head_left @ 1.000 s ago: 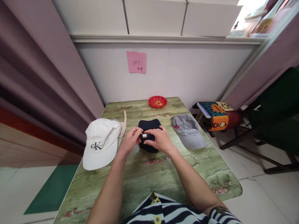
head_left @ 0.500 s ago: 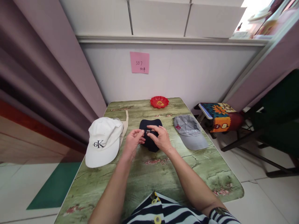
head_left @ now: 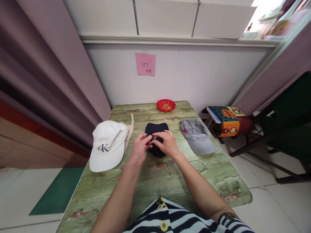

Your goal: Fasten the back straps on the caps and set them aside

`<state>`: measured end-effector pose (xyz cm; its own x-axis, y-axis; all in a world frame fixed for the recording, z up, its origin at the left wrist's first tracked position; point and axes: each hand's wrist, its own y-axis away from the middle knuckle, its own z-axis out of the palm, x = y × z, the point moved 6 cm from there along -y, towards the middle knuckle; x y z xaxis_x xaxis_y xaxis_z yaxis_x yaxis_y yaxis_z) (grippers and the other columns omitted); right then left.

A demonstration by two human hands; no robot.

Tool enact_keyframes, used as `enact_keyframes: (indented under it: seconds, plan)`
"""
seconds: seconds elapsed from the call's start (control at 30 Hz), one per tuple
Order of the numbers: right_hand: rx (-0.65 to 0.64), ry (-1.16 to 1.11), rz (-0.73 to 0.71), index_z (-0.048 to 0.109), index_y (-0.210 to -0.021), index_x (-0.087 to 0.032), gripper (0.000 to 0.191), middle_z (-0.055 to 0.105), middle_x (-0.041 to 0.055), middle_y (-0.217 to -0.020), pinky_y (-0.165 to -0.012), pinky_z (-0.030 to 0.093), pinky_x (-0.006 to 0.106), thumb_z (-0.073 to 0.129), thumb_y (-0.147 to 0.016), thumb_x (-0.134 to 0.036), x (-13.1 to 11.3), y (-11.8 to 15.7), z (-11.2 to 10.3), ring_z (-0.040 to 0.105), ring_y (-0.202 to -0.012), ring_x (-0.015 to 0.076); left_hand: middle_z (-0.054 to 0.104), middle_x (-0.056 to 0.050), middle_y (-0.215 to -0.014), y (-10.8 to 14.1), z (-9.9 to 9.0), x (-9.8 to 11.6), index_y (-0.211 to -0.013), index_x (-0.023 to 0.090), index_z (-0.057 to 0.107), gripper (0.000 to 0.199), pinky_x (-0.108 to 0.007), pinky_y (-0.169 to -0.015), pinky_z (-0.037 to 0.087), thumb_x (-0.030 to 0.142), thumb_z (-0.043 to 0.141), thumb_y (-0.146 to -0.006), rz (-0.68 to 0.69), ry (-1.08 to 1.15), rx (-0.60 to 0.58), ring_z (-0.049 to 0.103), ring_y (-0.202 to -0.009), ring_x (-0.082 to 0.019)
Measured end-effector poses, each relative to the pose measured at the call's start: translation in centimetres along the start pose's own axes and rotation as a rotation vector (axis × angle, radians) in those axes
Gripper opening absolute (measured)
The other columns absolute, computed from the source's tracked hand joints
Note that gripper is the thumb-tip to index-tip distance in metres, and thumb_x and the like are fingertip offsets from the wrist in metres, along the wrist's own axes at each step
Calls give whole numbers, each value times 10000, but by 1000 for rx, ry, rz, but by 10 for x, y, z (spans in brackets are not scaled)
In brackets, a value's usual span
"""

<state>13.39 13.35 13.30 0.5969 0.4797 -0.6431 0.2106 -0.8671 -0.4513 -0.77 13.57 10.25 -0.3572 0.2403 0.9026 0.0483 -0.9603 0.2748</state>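
A person in a navy-and-white striped shirt [head_left: 179, 223] works with both hands on a dark navy cap [head_left: 157, 152] at the middle of a green wood-patterned table [head_left: 155, 181], between two other caps. The thumb and fingers of the left hand [head_left: 141, 146] pinch one side of the cap's narrow back strap, while the right hand [head_left: 167, 142] grips the other side between thumb and fingers; details of the fastening are too small to make out. The cap's brim points toward the wall [head_left: 194, 71]; whether its crown rests on the tabletop cannot be told. To the left sits a white baseball cap [head_left: 109, 147] lettered "CK," just in front of a beige item [head_left: 130, 132] with a thin strap. To the right lies a gray baseball cap [head_left: 198, 139], its brim angled toward the wearer's side. A red scalloped dish [head_left: 165, 105] stands near the far edge, below a pink note [head_left: 145, 60] marked "357."
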Motion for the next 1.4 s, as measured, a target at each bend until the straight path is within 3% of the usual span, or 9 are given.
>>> enact_keyframes:
  seconds: [0.2,0.43,0.8,0.97,1.03,1.1,1.2,1.4]
  plan:
    - [52,153,-35,717,-1042,-247,214,770,58,-985,-1101,277,405,608,-920,-384,-1,2,5,689,-911,193,635,37,-682,-2,1,0,-771,158,550,356,-193,-553,507,297,812,-573,95,-21,39,602,-567,-78]
    - [93,148,-45,716,-1032,-225,237,769,66,-988,-1088,302,385,558,-948,-381,2,4,9,693,-890,184,643,25,-720,-6,-1,-8,-744,158,527,291,-261,-742,552,213,783,-616,82,95,18,644,-667,-95]
    - [180,145,-56,712,-1002,-221,184,774,51,-981,-1065,346,386,578,-942,-333,4,5,10,701,-869,180,668,19,-675,-6,1,-10,-719,152,516,329,-257,-705,561,182,803,-562,94,176,56,653,-625,-102]
    - [70,47,-15,718,-1003,-259,173,773,12,-989,-1069,333,395,675,-871,-362,8,2,5,690,-917,187,670,7,-659,-6,-3,-6,-737,143,534,309,-248,-673,563,224,791,-587,92,101,30,652,-604,-105]
    - [10,0,47,734,-962,-260,160,776,3,-935,-1013,371,382,683,-855,-367,13,1,1,685,-865,185,665,5,-649,-7,-7,0,-760,138,547,305,-226,-626,553,248,785,-605,123,41,48,643,-585,-102]
    - [-55,-70,148,745,-907,-242,151,766,0,-834,-839,440,318,661,-857,-357,21,0,-1,659,-738,164,663,6,-647,-8,-11,5,-787,136,551,313,-200,-573,532,256,782,-615,160,-14,77,628,-559,-92]
    - [-119,-171,250,737,-866,-217,164,717,-11,-716,-600,381,248,623,-856,-335,29,-1,0,584,-609,134,655,20,-637,-7,-11,7,-832,149,536,340,-197,-528,523,255,776,-617,153,-43,72,609,-518,-88]
    - [-111,-218,243,676,-809,-199,145,678,-19,-695,-573,331,233,551,-854,-259,27,-7,2,517,-579,118,639,30,-647,-5,-4,1,-859,146,577,333,-230,-546,562,232,761,-595,63,-89,-35,633,-537,-107]
